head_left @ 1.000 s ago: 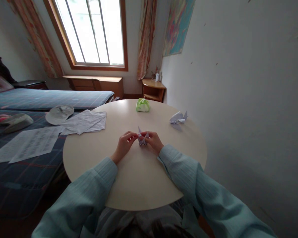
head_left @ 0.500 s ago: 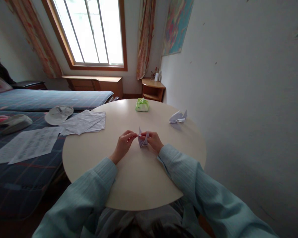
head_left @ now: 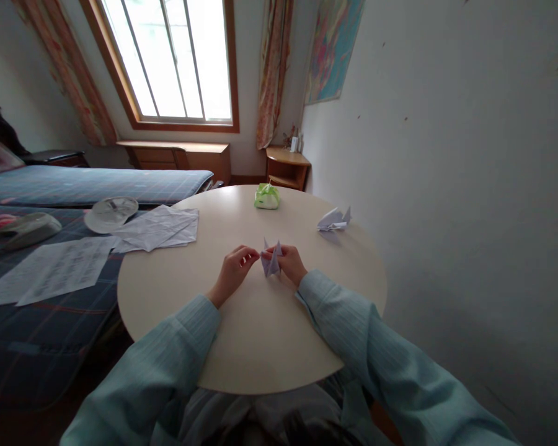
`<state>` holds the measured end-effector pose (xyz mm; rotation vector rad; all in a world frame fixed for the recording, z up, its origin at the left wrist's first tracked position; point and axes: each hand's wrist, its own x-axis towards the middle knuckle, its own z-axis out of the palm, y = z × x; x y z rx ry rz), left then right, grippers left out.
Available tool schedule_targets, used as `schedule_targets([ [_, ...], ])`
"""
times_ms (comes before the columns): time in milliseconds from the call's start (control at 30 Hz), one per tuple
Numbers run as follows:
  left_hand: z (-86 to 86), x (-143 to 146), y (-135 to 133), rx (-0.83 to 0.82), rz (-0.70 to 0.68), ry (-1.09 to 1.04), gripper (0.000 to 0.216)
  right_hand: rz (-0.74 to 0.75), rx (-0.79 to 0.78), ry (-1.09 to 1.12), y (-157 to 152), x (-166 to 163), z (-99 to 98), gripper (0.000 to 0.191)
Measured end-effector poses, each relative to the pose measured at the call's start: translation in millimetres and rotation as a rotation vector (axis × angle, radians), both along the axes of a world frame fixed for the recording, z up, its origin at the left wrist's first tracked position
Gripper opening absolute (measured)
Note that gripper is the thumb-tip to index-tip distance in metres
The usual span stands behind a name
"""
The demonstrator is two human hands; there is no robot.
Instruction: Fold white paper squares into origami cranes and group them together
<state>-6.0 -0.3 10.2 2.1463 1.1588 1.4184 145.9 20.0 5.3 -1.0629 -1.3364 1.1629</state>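
Note:
A small white folded paper figure [head_left: 270, 265] with pointed tips stands up just over the middle of the table. My right hand [head_left: 290, 260] grips it from the right, fingers closed around its back side and partly hidden by its folds. My left hand [head_left: 237, 267] is pinched, thumb and forefinger together at the figure's left edge, where they seem to hold a small corner. Both hands are above the round cream table [head_left: 167, 303].
Another folded white paper piece [head_left: 333, 220] lies toward the table's right edge. A green-and-white tissue pack [head_left: 266, 196] sits at the back. Crumpled white sheets [head_left: 162, 228] overlap the left table edge, beside a bed with printed papers [head_left: 65, 269] and a pale cap [head_left: 111, 215].
The paper figure has turned slightly and shifted a little to the right in my right hand. My left hand's fingers have bent a bit more at its left edge.

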Motion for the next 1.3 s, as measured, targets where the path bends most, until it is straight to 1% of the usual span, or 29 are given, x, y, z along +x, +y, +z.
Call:
schedule_targets([
  [200, -0.8, 1.0, 1.1, -0.078, 0.024, -0.048, 0.013, -0.019, 0.000, 0.025, 1.2, 1.3, 0.9, 0.033],
  [400, -3.0, 1.0, 1.1, -0.157, -0.017, -0.089, 0.015, 0.013, -0.009, 0.048, 0.6, 1.4, 0.8, 0.031],
  [633, -3.3, 0.2, 2.5, -0.166, -0.015, -0.083, 0.017, 0.033, 0.002, 0.036, -1.0, 1.2, 3.5, 0.031],
  [967, -7.1, 0.9, 2.9, -0.144, -0.029, 0.012, 0.020, 0.056, 0.056, 0.003, -1.4, 1.4, 4.4, 0.031],
  [1300, -4.1, 1.6, 1.6, -0.171, -0.021, -0.059, 0.020, 0.081, 0.016, 0.070, -0.1, 0.9, 3.0, 0.030],
])
